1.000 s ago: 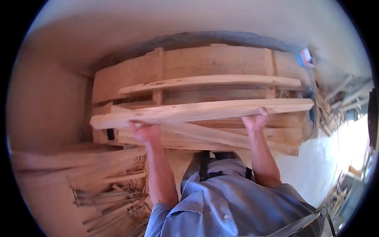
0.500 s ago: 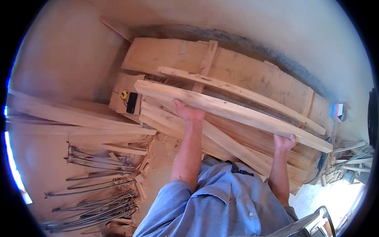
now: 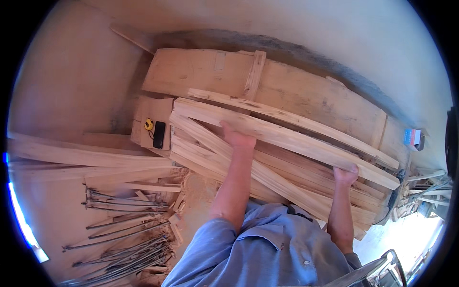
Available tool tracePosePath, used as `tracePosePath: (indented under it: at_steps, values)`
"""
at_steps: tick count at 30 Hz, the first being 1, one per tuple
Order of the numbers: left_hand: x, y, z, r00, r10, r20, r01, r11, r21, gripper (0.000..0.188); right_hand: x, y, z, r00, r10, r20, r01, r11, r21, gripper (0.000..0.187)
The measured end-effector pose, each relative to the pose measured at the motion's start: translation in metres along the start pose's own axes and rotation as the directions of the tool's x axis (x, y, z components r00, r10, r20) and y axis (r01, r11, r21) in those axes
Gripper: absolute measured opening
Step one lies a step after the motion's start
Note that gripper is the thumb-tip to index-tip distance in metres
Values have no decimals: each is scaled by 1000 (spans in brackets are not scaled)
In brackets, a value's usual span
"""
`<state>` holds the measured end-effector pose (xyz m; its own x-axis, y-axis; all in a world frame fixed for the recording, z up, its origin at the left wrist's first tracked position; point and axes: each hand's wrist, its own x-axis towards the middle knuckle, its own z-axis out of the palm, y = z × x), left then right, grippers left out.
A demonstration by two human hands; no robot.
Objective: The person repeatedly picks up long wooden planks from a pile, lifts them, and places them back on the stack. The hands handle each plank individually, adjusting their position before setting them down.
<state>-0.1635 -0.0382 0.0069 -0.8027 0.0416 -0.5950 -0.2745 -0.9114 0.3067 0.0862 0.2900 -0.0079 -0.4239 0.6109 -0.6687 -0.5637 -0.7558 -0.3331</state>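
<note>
A long pale wooden plank [image 3: 287, 136] lies across in front of me, sloping from upper left to lower right. My left hand [image 3: 238, 137] grips its near edge left of the middle, thumb showing against the wood. Nearer the right end, my right hand [image 3: 345, 175] is closed on the same edge. The fingers of both hands are largely hidden under the plank. Just beyond it runs a second narrow plank [image 3: 306, 120]. On the near side a diagonal board [image 3: 270, 178] crosses over several stacked boards [image 3: 315, 170].
A black phone [image 3: 159, 135] and a yellow tape measure [image 3: 149, 124] lie on a brown surface at left. Several long metal bars [image 3: 129, 246] and wood scraps cover the floor at lower left. A wide board [image 3: 306, 88] lies behind; a small box [image 3: 412, 137] stands right.
The plank has come down towards the stacked boards, its left end shifting right in the view. Both hands have moved with it, keeping their grip.
</note>
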Motion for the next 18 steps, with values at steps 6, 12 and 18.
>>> tracePosePath:
  at_steps: [6,12,18]
  values:
    - [21,5,-4,979,-3,-204,30,991,131,72,27,9,-11,983,75,-171,-86,995,-60,51]
    - [37,-10,8,964,54,-261,21,961,276,62,31,14,3,946,70,-316,-113,987,-119,55]
    - [54,-4,-7,963,22,-268,75,935,347,50,46,22,-7,927,83,-367,-141,981,-134,49]
